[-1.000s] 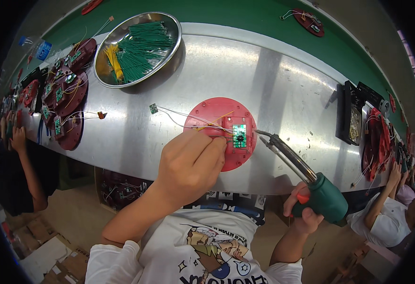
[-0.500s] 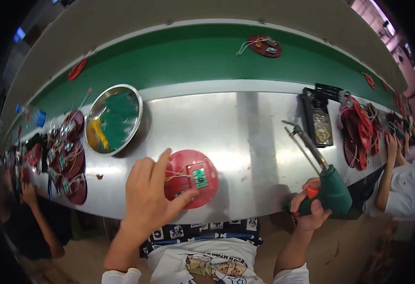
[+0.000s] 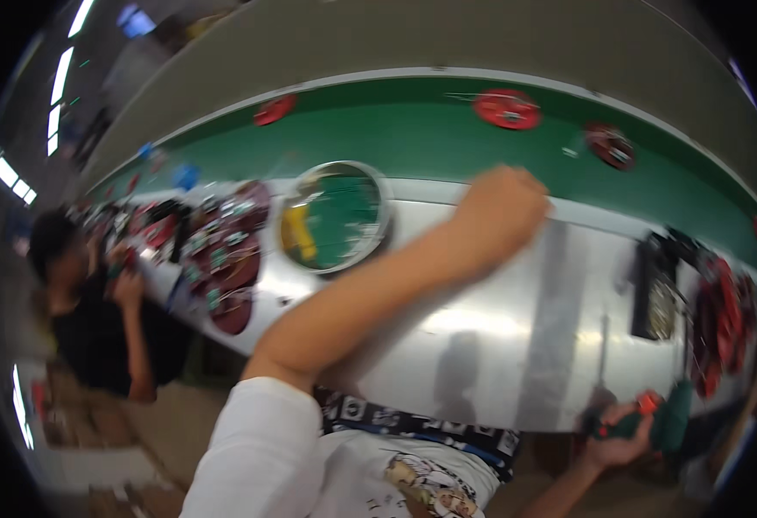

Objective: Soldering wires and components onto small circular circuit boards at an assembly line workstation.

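My left arm reaches across the bench, and my left hand point(image 3: 504, 207) is over the near edge of the green belt point(image 3: 430, 121). Motion smears its fingers, so their pose is unclear. Just beyond it on the belt lies a red disc point(image 3: 506, 110) with thin pale wires, apart from the hand. At the lower right, my right hand point(image 3: 624, 445) is closed around the handle of a green soldering gun point(image 3: 674, 416) with a red trigger. Its metal tip points up and away from me, blurred.
A steel bowl point(image 3: 384, 220) with green circuit boards and a yellow item stands on the metal bench point(image 3: 482, 380). Dark red discs with boards point(image 3: 232, 298) are stacked left; more red discs point(image 3: 711, 328) and a black stand point(image 3: 655, 289) sit right. A co-worker point(image 3: 98, 319) is at left.
My left hand has left the near bench edge and reached out to the belt. The red disc it held now lies on the belt. My view has swung left; the right hand still holds the soldering gun.
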Tool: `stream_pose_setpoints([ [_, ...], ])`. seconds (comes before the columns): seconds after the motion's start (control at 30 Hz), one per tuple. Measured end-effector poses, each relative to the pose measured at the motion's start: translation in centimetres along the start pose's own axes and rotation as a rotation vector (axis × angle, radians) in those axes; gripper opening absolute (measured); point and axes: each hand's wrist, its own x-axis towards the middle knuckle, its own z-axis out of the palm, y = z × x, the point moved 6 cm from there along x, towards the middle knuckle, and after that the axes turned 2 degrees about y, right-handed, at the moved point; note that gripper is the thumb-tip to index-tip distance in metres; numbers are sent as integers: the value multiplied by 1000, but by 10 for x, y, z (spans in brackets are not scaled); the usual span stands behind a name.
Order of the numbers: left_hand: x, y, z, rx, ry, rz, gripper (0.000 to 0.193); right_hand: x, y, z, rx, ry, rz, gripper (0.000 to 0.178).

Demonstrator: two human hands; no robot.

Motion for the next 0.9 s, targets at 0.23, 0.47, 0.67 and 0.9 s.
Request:
stream_pose_setpoints([
  [0.23, -170, -78, -104, 25, 357, -305, 28, 0, -9, 28, -186, -61, 2, 36],
  [0.47, -306, -168, -207, 549, 176, -966, 37, 7, -16, 36, -300, -26, 4, 34],
  [0.67, -324, -190, -208, 643, -97, -1268, 52, 11, -12, 26, -290, -17, 5, 32],
  [0.9, -314, -184, -205, 636, -72, -1211, 57, 8, -12, 27, -268, -31, -1, 33],
])
